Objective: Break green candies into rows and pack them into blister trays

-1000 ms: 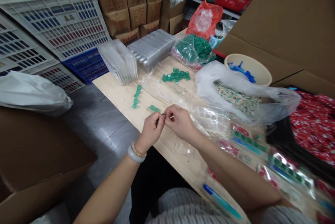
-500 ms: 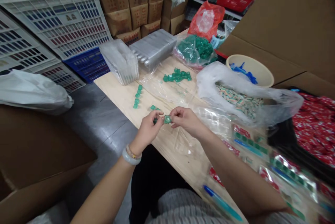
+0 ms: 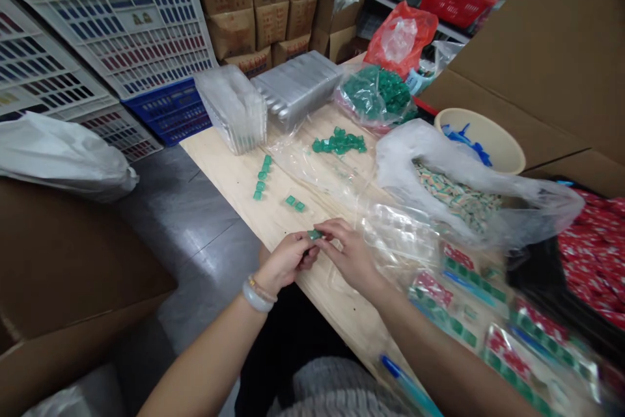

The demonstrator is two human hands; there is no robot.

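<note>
Between my two hands is a small green translucent plastic piece (image 3: pixel 315 234); its exact kind is partly hidden by fingers. My left hand (image 3: pixel 288 257) is closed, its fingertips gripping the piece from the left. From the right, my right hand (image 3: pixel 349 254) pinches the same piece with thumb and forefinger. Just beyond the hands lies a short pair of green pieces (image 3: pixel 295 203). A row of several green pieces (image 3: pixel 262 177) lies farther left on the wooden table (image 3: pixel 219 160). Behind them is a loose pile of green pieces (image 3: pixel 339 142).
Clear plastic trays (image 3: pixel 232 108) and a grey wrapped stack (image 3: pixel 297 85) stand at the back. A bag of green pieces (image 3: pixel 375 92), a cream bowl (image 3: pixel 508 144) and an open plastic bag (image 3: pixel 405 150) line the right. Filled clear packs (image 3: pixel 473 280) lie by my right arm.
My hands have come closer together and slightly toward me, turning the green piece between them. The pair of green pieces beyond is now fully uncovered. The view has shifted slightly.
</note>
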